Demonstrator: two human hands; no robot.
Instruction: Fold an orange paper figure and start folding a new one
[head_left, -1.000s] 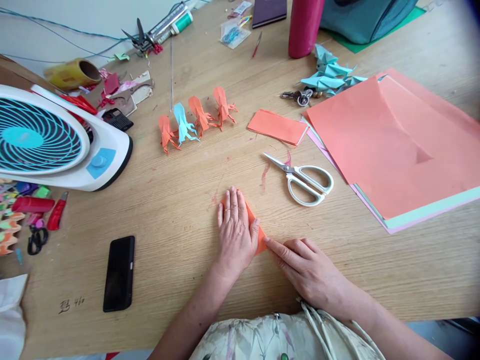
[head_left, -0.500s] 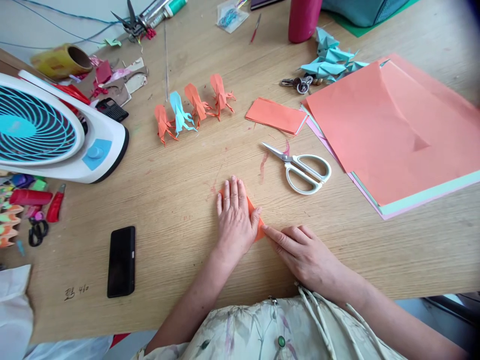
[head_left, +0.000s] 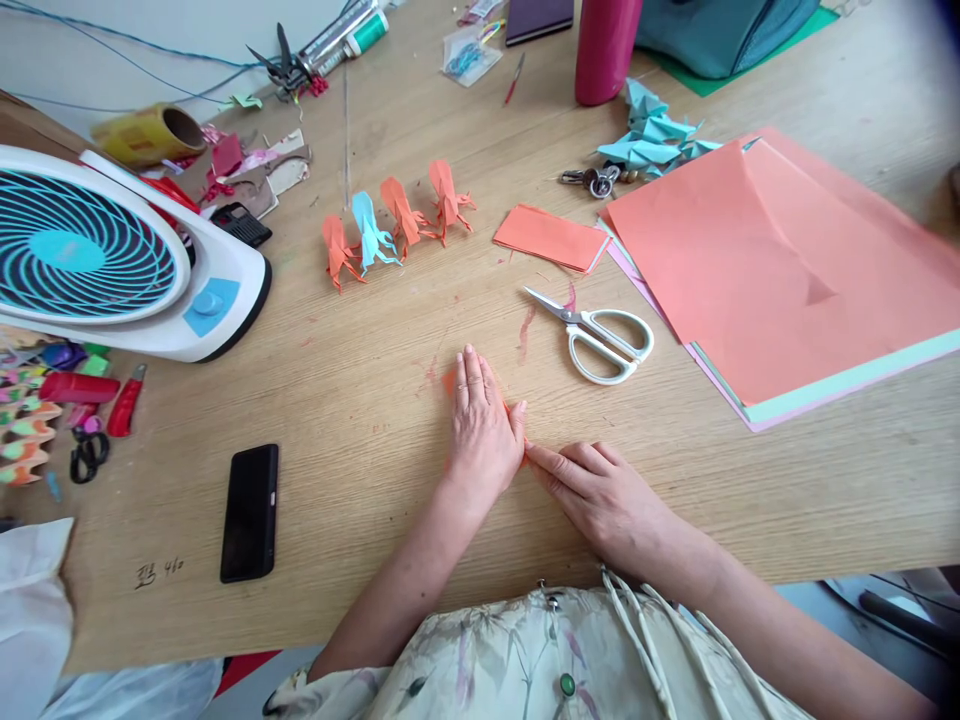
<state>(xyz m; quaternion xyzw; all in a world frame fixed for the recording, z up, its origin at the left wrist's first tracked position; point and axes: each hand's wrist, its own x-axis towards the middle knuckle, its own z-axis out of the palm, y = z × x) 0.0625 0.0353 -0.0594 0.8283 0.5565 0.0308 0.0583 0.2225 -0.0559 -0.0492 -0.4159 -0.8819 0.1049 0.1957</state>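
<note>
My left hand (head_left: 484, 425) lies flat on a small piece of folded orange paper (head_left: 448, 382), fingers stretched forward and close together. Most of the paper is hidden under this palm; only slivers show at its left and along the right side. My right hand (head_left: 604, 495) rests on the table, fingers bent and held together, with its index fingertip at the paper's near right corner, beside my left thumb. Its own thumb is hidden. White-handled scissors (head_left: 609, 340) lie just beyond my right hand, blades pointing left.
Several origami figures (head_left: 409, 218) stand beyond my hands. Folded orange sheets (head_left: 551, 238) and a large paper stack (head_left: 817, 270) lie right. At left are a phone (head_left: 250, 512) and fan (head_left: 225, 300); a magenta bottle (head_left: 606, 50) stands behind.
My left hand has slid slightly right over the paper, and less orange shows beside its thumb. My right hand stays at the corner. The whole view has shifted a little.
</note>
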